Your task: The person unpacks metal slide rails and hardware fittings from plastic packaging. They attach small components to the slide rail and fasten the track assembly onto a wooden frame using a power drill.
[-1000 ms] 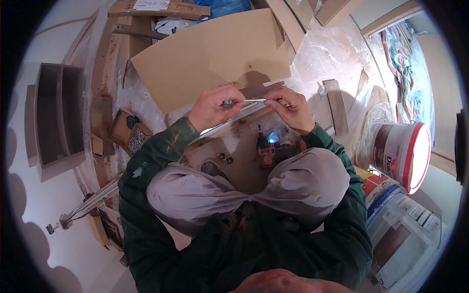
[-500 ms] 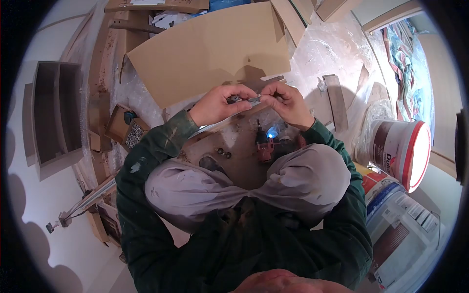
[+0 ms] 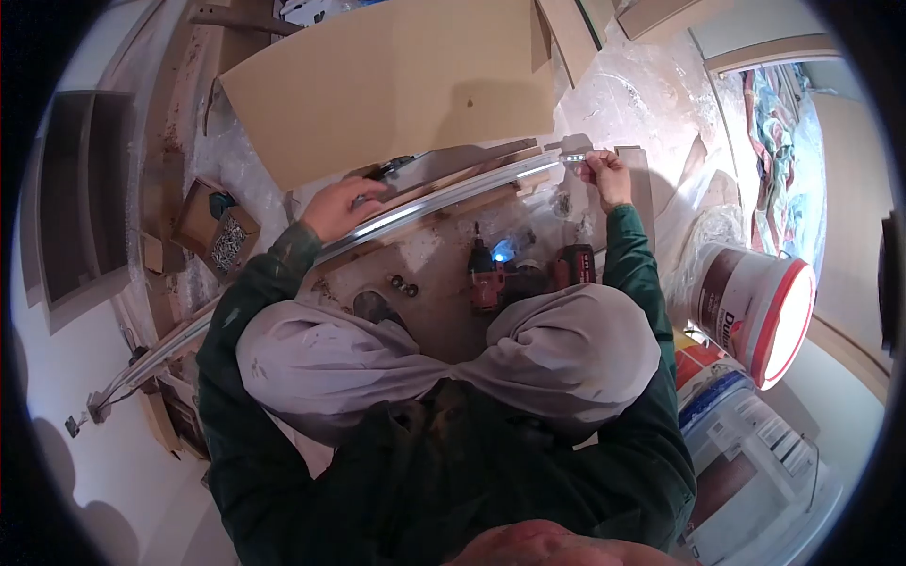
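Note:
My right hand pinches a short LED strip piece between thumb and fingers, by the far end of a long aluminium rail. My left hand is above the rail with fingers loosely apart and nothing visible in them. Just past its fingertips lies a dark hand tool, perhaps pliers; its kind is not clear. The rail runs diagonally across the floor in front of my knees, with wooden strips beside it.
A red cordless drill with a bright light lies between my knees. Ahead lies a large cardboard sheet. An open box of screws stands left; a paint bucket and a clear plastic tub stand right.
My hands have separated from around the small strip. The left has moved down and left toward the dark tool; the right has moved right with the strip. The rail is now uncovered.

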`<state>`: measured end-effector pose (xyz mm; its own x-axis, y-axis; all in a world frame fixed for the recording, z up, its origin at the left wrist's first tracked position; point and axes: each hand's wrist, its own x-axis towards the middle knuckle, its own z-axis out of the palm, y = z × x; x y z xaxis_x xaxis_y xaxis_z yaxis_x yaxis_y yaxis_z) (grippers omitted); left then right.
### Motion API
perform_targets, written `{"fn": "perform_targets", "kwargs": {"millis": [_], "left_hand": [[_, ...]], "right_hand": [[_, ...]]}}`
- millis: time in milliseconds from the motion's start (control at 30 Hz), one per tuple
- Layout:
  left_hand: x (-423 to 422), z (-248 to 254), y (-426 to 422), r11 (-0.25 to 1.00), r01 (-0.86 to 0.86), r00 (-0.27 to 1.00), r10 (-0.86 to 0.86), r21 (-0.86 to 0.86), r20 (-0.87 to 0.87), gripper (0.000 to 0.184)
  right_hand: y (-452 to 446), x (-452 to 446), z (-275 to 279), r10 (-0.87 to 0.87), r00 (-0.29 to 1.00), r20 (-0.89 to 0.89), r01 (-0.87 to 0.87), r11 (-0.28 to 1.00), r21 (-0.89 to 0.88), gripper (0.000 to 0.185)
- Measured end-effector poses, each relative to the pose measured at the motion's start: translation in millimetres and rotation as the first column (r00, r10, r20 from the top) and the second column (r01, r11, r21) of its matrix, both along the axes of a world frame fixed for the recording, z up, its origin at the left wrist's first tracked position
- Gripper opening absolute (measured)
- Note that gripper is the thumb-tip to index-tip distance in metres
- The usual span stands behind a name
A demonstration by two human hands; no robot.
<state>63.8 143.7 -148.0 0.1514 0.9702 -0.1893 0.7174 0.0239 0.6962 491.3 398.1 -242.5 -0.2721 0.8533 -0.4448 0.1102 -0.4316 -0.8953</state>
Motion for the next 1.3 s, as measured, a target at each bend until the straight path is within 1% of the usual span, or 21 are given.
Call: {"fn": "perform_targets", "kwargs": {"millis": [67,100,167,200,267,300,367,400,467,567,700,900,967,1067,1200,1300], "left_hand": [[3,-2,-15,0.974,-0.176,0.984,0.175,-0.141,-0.019,0.027],[3,-7,-24,0.973,-0.176,0.984,0.175,-0.148,-0.018,0.027],[8,-21,-39,0.925,-0.371,0.928,0.372,-0.081,-0.004,0.026],[11,-27,-44,0.926,-0.367,0.93,0.368,-0.09,-0.004,0.026],[18,-32,-48,0.908,-0.415,0.906,0.418,0.065,-0.066,0.022],[19,-34,-48,0.909,-0.412,0.908,0.415,0.054,-0.062,0.022],[21,-31,-45,0.914,-0.386,0.914,0.397,0.129,-0.081,0.02],[21,-30,-44,0.913,-0.39,0.913,0.401,0.123,-0.08,0.02],[20,-30,-43,0.916,-0.394,0.911,0.4,0.077,-0.096,0.019],[19,-32,-43,0.917,-0.392,0.916,0.397,0.079,-0.065,0.019],[19,-31,-41,0.917,-0.396,0.914,0.399,0.052,-0.07,0.019],[18,-33,-40,0.92,-0.388,0.918,0.391,0.059,-0.071,0.019],[18,-33,-41,0.921,-0.382,0.92,0.386,0.073,-0.065,0.018],[20,-30,-39,0.912,-0.399,0.911,0.406,0.09,-0.073,0.018],[18,-33,-40,0.921,-0.384,0.921,0.388,0.069,-0.048,0.017],[18,-33,-40,0.921,-0.381,0.92,0.386,0.074,-0.066,0.017]], "right_hand": [[-1,-5,-13,-0.027,0.999,-0.023,0.025,0.997,-0.071,0.009],[1,-6,-17,-0.026,0.999,-0.021,0.024,0.997,-0.078,0.009],[3,-7,-24,-0.012,0.993,-0.114,-0.002,0.993,-0.121,0.009],[3,-6,-28,-0.016,0.994,-0.11,0.002,0.991,-0.13,0.009],[5,-4,-31,0.015,0.994,-0.107,-0.03,0.989,-0.146,0.009],[4,-2,-32,0.011,0.995,-0.098,-0.026,0.988,-0.154,0.009],[6,-6,-34,-0.033,0.993,-0.114,0.011,0.982,-0.186,0.007],[7,-6,-34,-0.029,0.993,-0.111,0.007,0.981,-0.192,0.007],[10,-6,-33,-0.009,0.996,-0.087,-0.003,0.989,-0.146,0.009],[12,-5,-32,-0.008,0.999,-0.05,0.002,0.992,-0.124,0.008],[12,-6,-33,-0.005,0.999,-0.042,-0.001,0.991,-0.133,0.008],[11,-9,-33,0.003,0.999,-0.054,-0.011,0.988,-0.152,0.008],[11,-10,-35,0.009,0.995,-0.103,-0.029,0.981,-0.19,0.008],[8,-14,-38,0.013,0.994,-0.111,-0.037,0.975,-0.218,0.011],[2,-19,-36,0.02,0.993,-0.119,-0.049,0.968,-0.245,0.011],[-1,-22,-35,0.062,0.992,-0.11,-0.088,0.964,-0.252,0.012]]}}
